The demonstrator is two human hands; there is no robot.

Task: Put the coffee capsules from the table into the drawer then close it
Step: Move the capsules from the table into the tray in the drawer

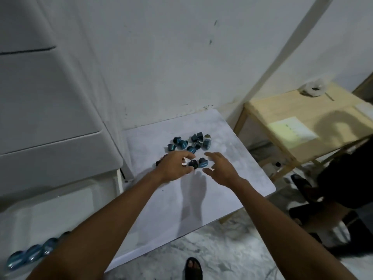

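Several blue and dark coffee capsules (191, 143) lie in a loose heap on the white marble table (232, 178). My left hand (173, 166) hovers over the near edge of the heap with curled fingers, and its thumb and fingertips pinch a dark capsule (193, 164). Two dark capsules (161, 160) peek out behind its knuckles. To the right of a blue capsule (202, 162), my right hand (220, 166) is spread and holds nothing. The white drawer (60, 209) at lower left is pulled out, with several blue capsules (30, 255) lined up inside it.
A white cabinet (50, 108) rises on the left above the drawer. A light wooden side table (302, 126) stands to the right with a roll of tape (313, 88) on it. Sandalled feet (192, 267) and dark shoes are on the marble floor.
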